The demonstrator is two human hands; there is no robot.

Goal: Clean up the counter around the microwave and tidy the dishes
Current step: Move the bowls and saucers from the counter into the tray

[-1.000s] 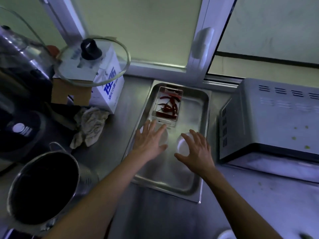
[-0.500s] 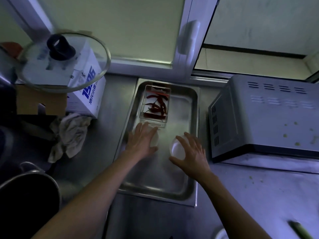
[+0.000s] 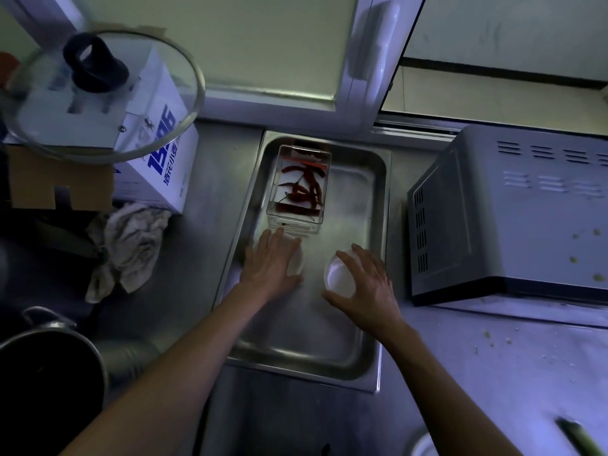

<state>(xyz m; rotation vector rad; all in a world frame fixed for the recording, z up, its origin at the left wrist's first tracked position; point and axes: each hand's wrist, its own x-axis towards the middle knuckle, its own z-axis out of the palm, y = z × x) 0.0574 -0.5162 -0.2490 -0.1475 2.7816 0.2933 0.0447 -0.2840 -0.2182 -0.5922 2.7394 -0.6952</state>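
Note:
A steel tray (image 3: 378, 205) lies on the counter left of the grey microwave (image 3: 513, 209). At its far end stands a clear box of red chillies (image 3: 300, 189). Two small white dishes sit in the tray's middle. My left hand (image 3: 268, 266) lies flat over the left dish (image 3: 297, 262), with the fingers nearly straight and most of the dish hidden. My right hand (image 3: 367, 286) curls its thumb and fingers round the rim of the right dish (image 3: 335, 274) from above.
A crumpled rag (image 3: 128, 248) lies left of the tray, below a white carton (image 3: 161, 153) topped by a glass pot lid (image 3: 98, 93). A dark steel pot (image 3: 49, 383) stands at bottom left. Crumbs dot the counter (image 3: 493, 357) in front of the microwave.
The view has swung a little to the right and pulled closer. Both hands stay on their dishes in the tray, and the right hand's fingers have closed slightly round its dish.

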